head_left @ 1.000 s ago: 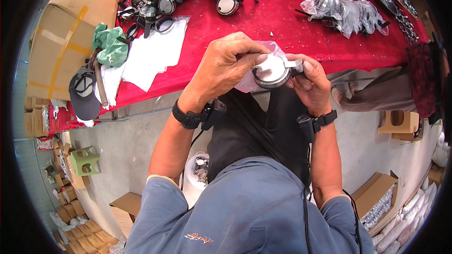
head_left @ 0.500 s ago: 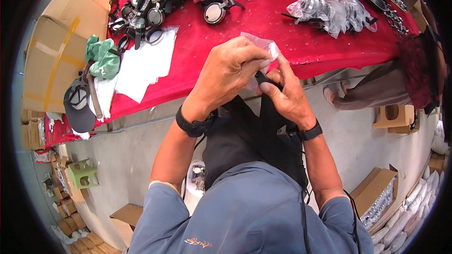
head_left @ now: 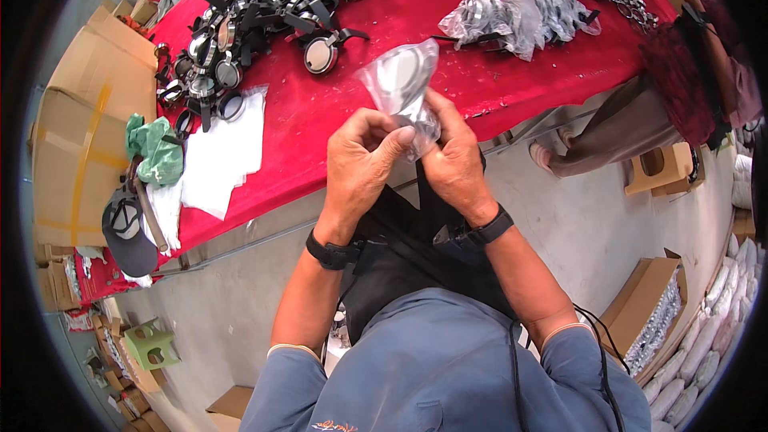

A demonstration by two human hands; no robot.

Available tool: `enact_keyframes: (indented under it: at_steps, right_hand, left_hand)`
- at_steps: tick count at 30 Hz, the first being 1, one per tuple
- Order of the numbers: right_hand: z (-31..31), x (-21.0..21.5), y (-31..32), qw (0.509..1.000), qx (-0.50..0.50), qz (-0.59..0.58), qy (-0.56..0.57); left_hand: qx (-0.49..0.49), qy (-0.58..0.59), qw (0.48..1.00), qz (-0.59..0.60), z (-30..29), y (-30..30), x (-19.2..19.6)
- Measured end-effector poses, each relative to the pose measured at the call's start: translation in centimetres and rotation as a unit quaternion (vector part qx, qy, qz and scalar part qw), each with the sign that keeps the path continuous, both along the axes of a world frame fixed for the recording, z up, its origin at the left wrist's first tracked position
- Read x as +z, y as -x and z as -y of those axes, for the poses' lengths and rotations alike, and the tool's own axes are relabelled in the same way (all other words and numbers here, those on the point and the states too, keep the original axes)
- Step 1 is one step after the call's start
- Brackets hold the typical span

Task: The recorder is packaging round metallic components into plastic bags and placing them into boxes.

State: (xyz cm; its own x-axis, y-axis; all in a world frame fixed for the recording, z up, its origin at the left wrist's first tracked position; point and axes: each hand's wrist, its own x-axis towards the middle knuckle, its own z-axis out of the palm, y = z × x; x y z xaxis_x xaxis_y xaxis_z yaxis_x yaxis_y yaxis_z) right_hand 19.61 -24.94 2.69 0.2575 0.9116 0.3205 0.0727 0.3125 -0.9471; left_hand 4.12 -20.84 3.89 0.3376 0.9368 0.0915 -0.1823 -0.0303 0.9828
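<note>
Between my hands is a clear plastic bag (head_left: pixel 400 80) with a round, shiny metal piece inside it, held up over the near edge of the red-covered table. My left hand (head_left: pixel 358 162) pinches the bag's lower left part between thumb and fingers. My right hand (head_left: pixel 458 162) is closed around its lower right side. Fingers hide the lower end of the piece. Beyond, at the upper left, lies a heap of round metal pieces with black handles or straps (head_left: pixel 260 20). One such piece (head_left: pixel 321 54) lies at the near side of the heap.
Several bagged pieces (head_left: pixel 520 20) lie on the red cloth (head_left: pixel 384 0) at the right. Flat white bags (head_left: pixel 228 164), a green cloth (head_left: pixel 154 152) and a dark cap (head_left: pixel 130 228) are at the left, beside a large cardboard box (head_left: pixel 80 152). Another person (head_left: pixel 688 80) stands at the right.
Both hands have shifted their grip. The bag, earlier bunched between them with a black part showing below, now stands up with the round piece visible inside. The view has shifted slightly.
</note>
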Motion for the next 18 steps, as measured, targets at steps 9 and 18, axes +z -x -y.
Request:
enact_keyframes:
  at_steps: [9,18]
  right_hand:
    - [-2.4,0.7,-1.0,0.995,0.068,-0.064,-0.018]
    - [-6.2,-2.3,-8.0,0.97,-0.153,0.188,0.022]
  left_hand:
    - [-0.04,-0.031,0.995,0.09,-3.1,-3.1,1.9]
    - [0.117,-0.38,0.89,-0.224,-16.7,-12.3,3.4]
